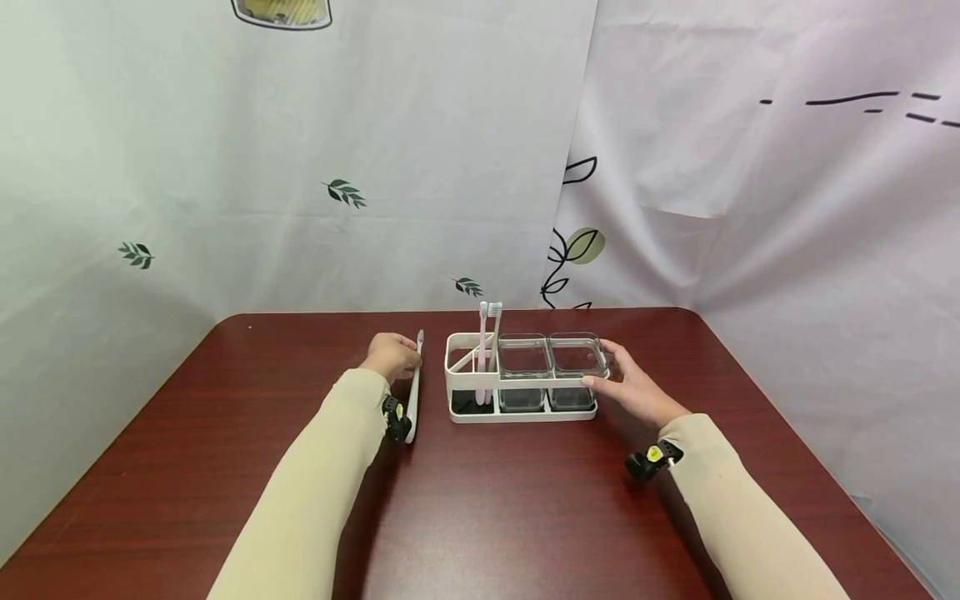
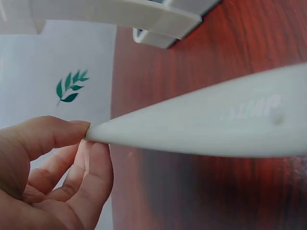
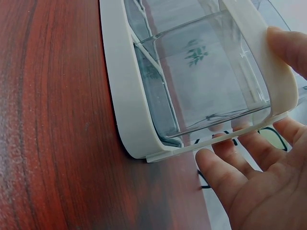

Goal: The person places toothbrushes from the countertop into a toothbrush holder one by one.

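My left hand (image 1: 393, 357) pinches a long white toothbrush (image 1: 413, 400) by its narrow neck, between thumb and fingertips. Its handle (image 2: 206, 120) widens toward the left wrist camera and bears faint lettering. To the right stands a white toothbrush holder (image 1: 525, 382) with two clear cups (image 1: 525, 357) side by side. A pink toothbrush (image 1: 482, 358) and a pale one (image 1: 495, 329) stand upright in its left compartment. At the holder's right end my right hand (image 1: 633, 387) grips the frame, thumb (image 3: 288, 45) on the upper rim and fingers along the end.
The holder rests on a dark red wooden table (image 1: 510, 517). Behind the table and along its sides hangs a white cloth (image 1: 420, 167) with leaf prints. Small black cameras (image 1: 396, 418) are strapped to both wrists.
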Tool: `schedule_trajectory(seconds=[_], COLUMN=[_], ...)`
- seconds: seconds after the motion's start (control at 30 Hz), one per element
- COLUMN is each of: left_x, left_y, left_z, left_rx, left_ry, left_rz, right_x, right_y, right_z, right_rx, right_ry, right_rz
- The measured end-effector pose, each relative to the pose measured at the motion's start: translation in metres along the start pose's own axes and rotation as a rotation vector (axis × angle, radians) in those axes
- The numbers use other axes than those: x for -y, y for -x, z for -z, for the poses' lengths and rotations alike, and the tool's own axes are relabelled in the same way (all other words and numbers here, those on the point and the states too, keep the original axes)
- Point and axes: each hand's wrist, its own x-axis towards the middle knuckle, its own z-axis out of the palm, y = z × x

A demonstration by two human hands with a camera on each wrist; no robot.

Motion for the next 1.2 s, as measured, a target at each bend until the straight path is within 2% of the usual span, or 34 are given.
schedule_trajectory(seconds=[0.3, 0.6, 1.2], left_x=[-0.013, -0.024, -0.038], left_y=[0.006, 0.014, 0.027], left_z=[0.004, 0.008, 0.024], left_rx=[0.023, 0.017, 0.020], left_ry=[0.073, 0.178, 0.223], left_rz=[-0.031, -0.054, -0.090], right_x=[0.000, 0.001, 0.001], right_y=[0.000, 0.000, 0.001], right_z=[0.000, -0.001, 0.000], right_rx=[-0.010, -0.014, 0.023], right_ry=[-0.004, -0.012, -0.022], right_rz=[0.011, 0.004, -0.009])
